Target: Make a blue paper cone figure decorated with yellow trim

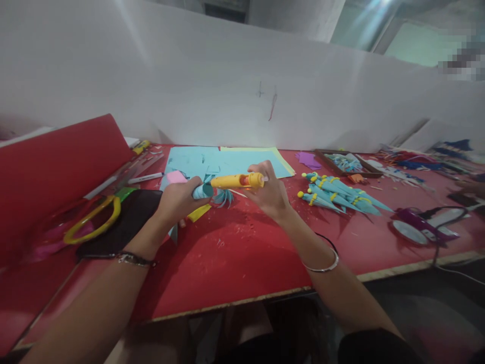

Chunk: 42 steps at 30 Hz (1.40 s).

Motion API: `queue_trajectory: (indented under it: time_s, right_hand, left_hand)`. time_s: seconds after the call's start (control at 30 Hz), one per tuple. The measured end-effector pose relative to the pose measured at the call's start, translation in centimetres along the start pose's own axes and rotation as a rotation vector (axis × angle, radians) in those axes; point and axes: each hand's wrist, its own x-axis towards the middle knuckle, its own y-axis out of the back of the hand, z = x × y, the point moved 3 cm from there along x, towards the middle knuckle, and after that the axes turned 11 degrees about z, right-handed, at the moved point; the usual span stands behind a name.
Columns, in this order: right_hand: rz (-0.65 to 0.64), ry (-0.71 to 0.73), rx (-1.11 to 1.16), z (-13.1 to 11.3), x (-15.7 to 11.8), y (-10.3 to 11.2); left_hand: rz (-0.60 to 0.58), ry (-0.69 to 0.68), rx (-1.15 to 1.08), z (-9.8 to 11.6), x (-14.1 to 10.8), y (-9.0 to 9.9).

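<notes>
My left hand (178, 199) is closed around a rolled blue paper tube (204, 190), its open end facing me. In my right hand (271, 194) is a yellow glue gun (231, 181), held level, with a clear glue stick poking from its back end. The gun's front end meets or nearly meets the tube's rim; I cannot tell if they touch. Just behind and below, a fringed blue paper strip (223, 198) shows on the red table (242, 253). A yellow paper piece (199, 213) lies under my left hand.
Blue paper sheets (242, 161) lie at the back. Several blue paper cones with yellow trim (337, 192) are piled on the right, near a dark tray (348, 164) and a purple device with a cord (424, 225). At left are yellow-handled scissors (94, 222), a black pouch (125, 222) and a marker (145, 178).
</notes>
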Motion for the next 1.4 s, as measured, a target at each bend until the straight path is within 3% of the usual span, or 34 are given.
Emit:
queue_trajectory:
  time_s: [0.13,0.4,0.6,0.8,1.4]
  right_hand:
    - [0.010,-0.008,0.011,-0.1,0.0,0.1]
    - [0.013,0.046,-0.054,-0.2,-0.1,0.4]
    - [0.025,0.047,-0.035,-0.2,-0.1,0.4]
    - [0.009,0.037,-0.005,-0.3,-0.1,0.6]
    - [0.085,0.086,-0.077,-0.2,-0.2,0.6]
  left_hand:
    - [0.022,-0.026,0.034,-0.4,0.2,-0.6]
    - [-0.002,-0.185,-0.169,-0.4,0.4,-1.6]
    - [-0.004,-0.092,-0.221,-0.1,0.1,-0.6]
    - [0.017,-0.085,-0.316,0.1,-0.2,0.1]
    - [-0.050,-0.055,-0.490,-0.2,0.1,-1.5]
